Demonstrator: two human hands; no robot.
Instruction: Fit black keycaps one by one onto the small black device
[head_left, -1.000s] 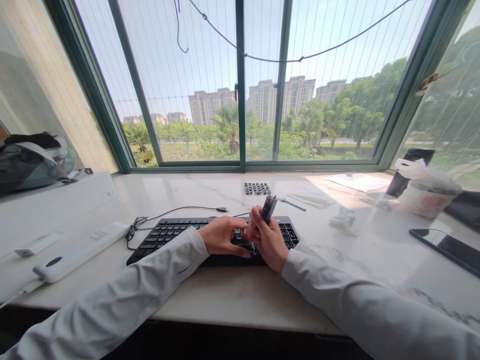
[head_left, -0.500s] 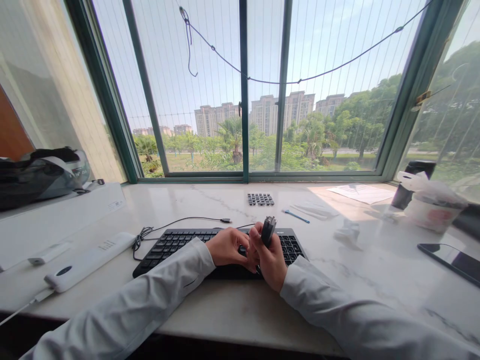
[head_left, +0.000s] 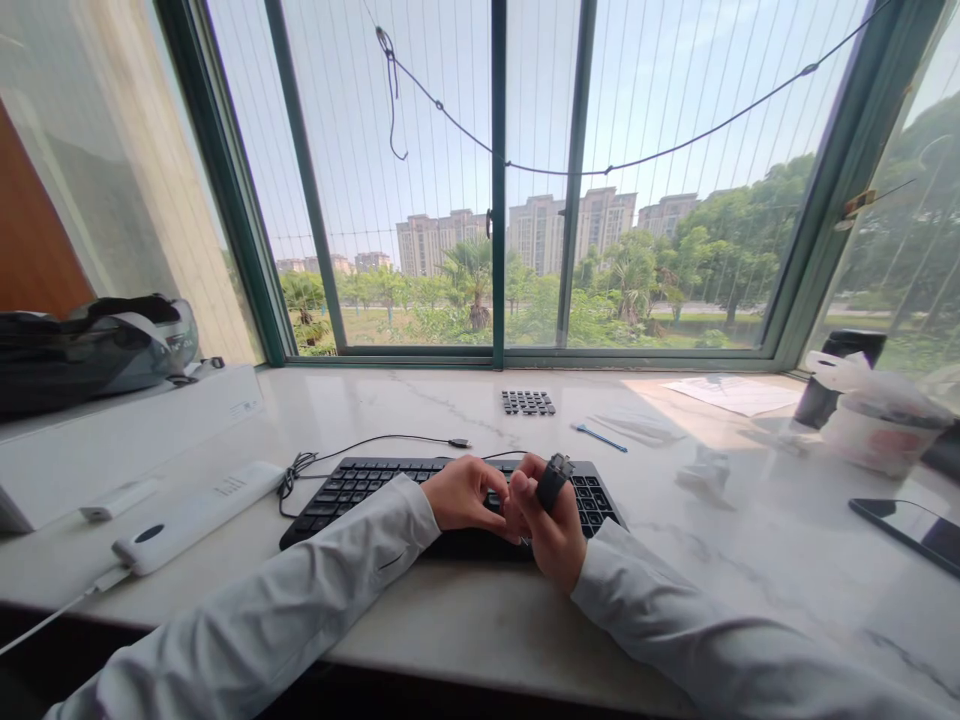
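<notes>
A black keyboard (head_left: 360, 492) lies in front of me, and bare square key sockets (head_left: 596, 500) show at its right end. Over its middle, my left hand (head_left: 465, 494) is closed with thumb and fingers curved together. What it pinches, if anything, is hidden. My right hand (head_left: 556, 530) meets its fingertips and is wrapped around a small black tool (head_left: 553, 485) with a metal end pointing up. The tool's lower end is hidden by the fingers. Behind the keyboard, loose black keycaps (head_left: 529, 403) stand in rows, and a thin blue tool (head_left: 601, 438) lies to their right.
A black cable (head_left: 390, 437) with a USB plug runs behind the keyboard. On the left are a white power bank-like device (head_left: 199, 520) and a white box (head_left: 135, 440) bearing a dark bag. At right lie a phone (head_left: 911, 530), crumpled clear plastic (head_left: 705, 475) and a tub (head_left: 881, 430).
The whole view has shifted slightly to the right. In my right hand the black tool has tilted a little rightward; both hands stay together over the keyboard.
</notes>
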